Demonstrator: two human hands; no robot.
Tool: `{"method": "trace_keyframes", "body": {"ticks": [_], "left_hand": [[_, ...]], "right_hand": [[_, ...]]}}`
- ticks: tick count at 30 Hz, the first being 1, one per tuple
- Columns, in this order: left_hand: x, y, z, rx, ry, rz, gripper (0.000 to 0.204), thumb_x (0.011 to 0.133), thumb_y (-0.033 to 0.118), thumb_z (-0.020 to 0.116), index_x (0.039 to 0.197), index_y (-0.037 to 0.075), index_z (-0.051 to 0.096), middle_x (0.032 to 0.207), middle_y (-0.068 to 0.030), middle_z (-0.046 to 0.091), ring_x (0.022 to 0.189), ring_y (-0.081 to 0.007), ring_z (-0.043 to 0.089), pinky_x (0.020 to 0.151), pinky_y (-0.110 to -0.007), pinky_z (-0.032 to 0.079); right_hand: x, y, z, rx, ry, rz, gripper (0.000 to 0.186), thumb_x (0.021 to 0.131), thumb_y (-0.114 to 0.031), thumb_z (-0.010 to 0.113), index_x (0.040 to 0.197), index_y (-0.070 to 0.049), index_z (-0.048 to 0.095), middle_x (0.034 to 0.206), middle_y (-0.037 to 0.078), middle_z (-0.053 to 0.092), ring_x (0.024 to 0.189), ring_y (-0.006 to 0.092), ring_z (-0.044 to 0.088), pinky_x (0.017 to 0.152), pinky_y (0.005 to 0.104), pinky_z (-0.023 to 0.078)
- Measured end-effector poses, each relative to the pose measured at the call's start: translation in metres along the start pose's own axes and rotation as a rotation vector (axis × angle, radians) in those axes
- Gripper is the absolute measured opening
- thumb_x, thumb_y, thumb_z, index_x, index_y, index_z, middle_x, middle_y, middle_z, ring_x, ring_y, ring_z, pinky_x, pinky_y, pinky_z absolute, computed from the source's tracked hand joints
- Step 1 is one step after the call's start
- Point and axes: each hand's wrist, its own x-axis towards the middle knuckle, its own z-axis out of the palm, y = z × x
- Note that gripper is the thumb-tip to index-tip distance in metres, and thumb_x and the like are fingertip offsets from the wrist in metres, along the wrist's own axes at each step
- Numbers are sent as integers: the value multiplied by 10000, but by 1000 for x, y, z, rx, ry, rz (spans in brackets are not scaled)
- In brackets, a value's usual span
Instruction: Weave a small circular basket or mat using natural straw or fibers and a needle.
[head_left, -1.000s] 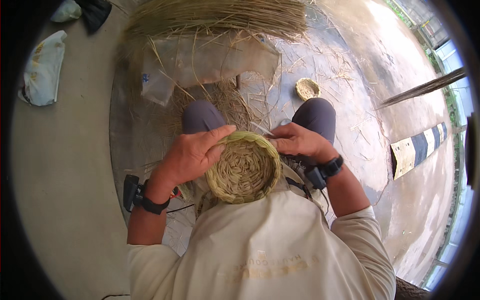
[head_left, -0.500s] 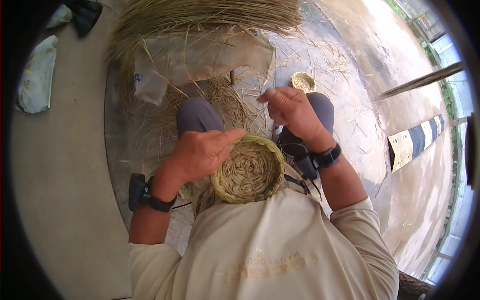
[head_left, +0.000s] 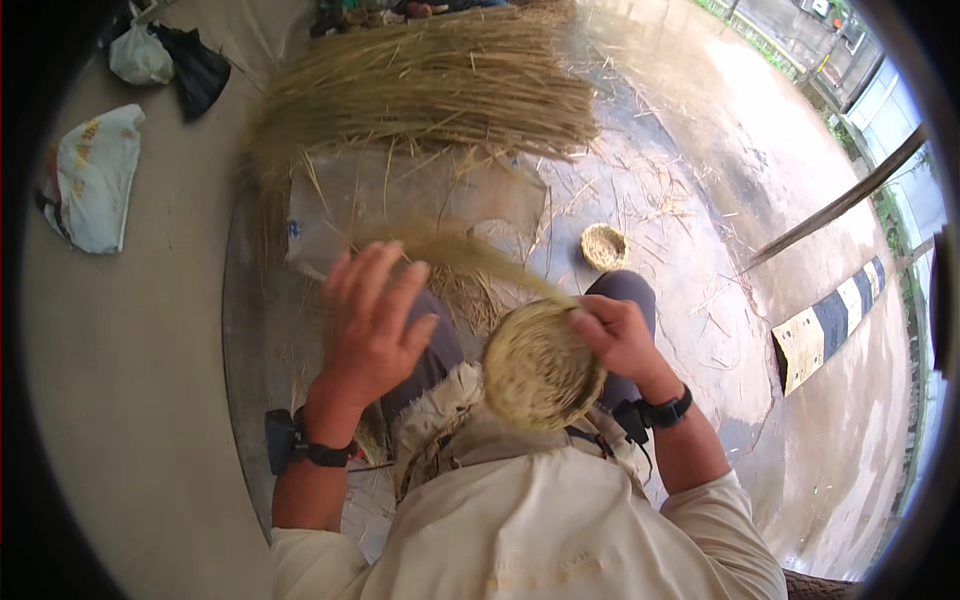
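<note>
A small round straw basket (head_left: 542,375) is tilted above my lap. My right hand (head_left: 622,345) is closed on its upper right rim, thumb on top. From that rim a blurred strand of straw (head_left: 480,258) sweeps up and left, passing close to my left hand's fingertips. My left hand (head_left: 372,325) is raised over my left knee with its fingers spread; whether it touches the strand cannot be made out. A second small straw basket (head_left: 604,246) sits on the ground beyond my right knee.
A big bundle of dry straw (head_left: 430,85) lies ahead, with a clear plastic sheet (head_left: 420,195) in front of it. Loose stalks litter the ground. White bags (head_left: 95,185) and a black bag (head_left: 190,75) lie far left. A striped black-and-white barrier (head_left: 830,325) stands at right.
The basket has moved right and tilted, and my right hand has come down onto its rim. My left hand has left the basket, rising to the left with fingers spread.
</note>
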Motion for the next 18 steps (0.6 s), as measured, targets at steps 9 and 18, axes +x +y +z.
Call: {"method": "trace_keyframes", "body": {"ticks": [9, 18], "left_hand": [[42, -47, 51, -189, -84, -223, 375, 951, 103, 713, 1319, 56, 663, 1268, -155, 700, 1192, -370, 647, 1027, -477, 506], [129, -74, 166, -34, -352, -102, 383, 973, 147, 689, 1343, 60, 642, 1311, -152, 686, 1239, -378, 623, 1032, -499, 512]], "right_hand": [[-42, 76, -23, 555, 755, 106, 305, 1125, -252, 545, 1166, 8, 698, 1029, 45, 726, 876, 106, 665, 767, 265, 541], [-46, 108, 10, 492, 669, 127, 292, 1132, -245, 518, 1125, -1, 678, 906, -16, 603, 818, 70, 499, 720, 255, 424]]}}
